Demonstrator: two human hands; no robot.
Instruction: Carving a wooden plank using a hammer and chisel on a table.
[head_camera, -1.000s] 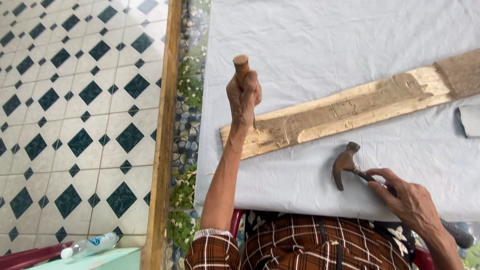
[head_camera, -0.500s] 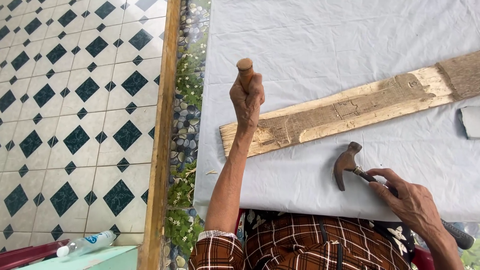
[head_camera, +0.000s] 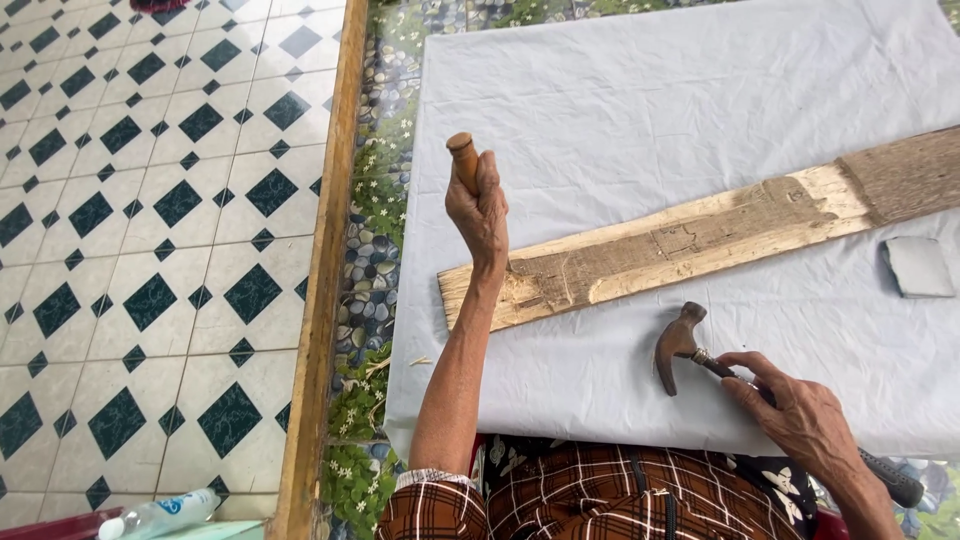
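My left hand (head_camera: 482, 210) is closed around a wooden-handled chisel (head_camera: 463, 160), held upright with its blade down on the left end of a long rough wooden plank (head_camera: 690, 240). The plank lies slanted across a pale grey cloth (head_camera: 640, 110) and bears carved outlines. My right hand (head_camera: 790, 405) grips the dark handle of a claw hammer (head_camera: 680, 340), whose rusty head rests low on the cloth just below the plank.
A flat grey sharpening stone (head_camera: 918, 266) lies on the cloth at the right. A wooden beam (head_camera: 325, 270) borders a pebble-and-plant strip (head_camera: 375, 250); tiled floor (head_camera: 150, 200) lies left. A plastic bottle (head_camera: 160, 514) sits at bottom left.
The chisel in my left hand has shifted slightly along the plank's left end. The hammer has stayed low on the cloth in my right hand.
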